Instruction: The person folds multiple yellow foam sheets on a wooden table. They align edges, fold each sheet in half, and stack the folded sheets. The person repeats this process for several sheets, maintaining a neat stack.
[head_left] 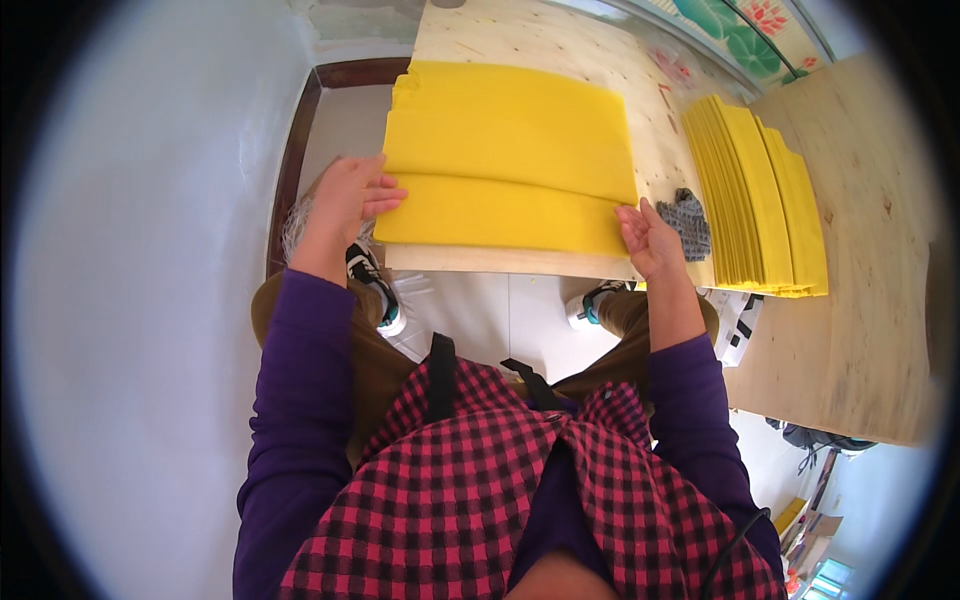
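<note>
A wide yellow sheet (510,135), which looks like cloth or soft felt, lies on the wooden table in front of me. Its near part forms a flap (500,215), bounded by a crease running from side to side. My left hand (352,195) is at the sheet's left edge, fingers stretched out and slightly apart, their tips over the border by the crease. At the right edge, my right hand (648,238) has its fingertips against the flap's corner, fingers loosely bent and thumb apart. Neither hand visibly grips anything.
A thick stack of folded yellow pieces (755,200) stands at the table's right side. Between it and my right hand lies a crumpled grey patterned cloth (686,225). The pale plywood table (500,35) ends close to my knees. A white wall (160,300) rises on the left.
</note>
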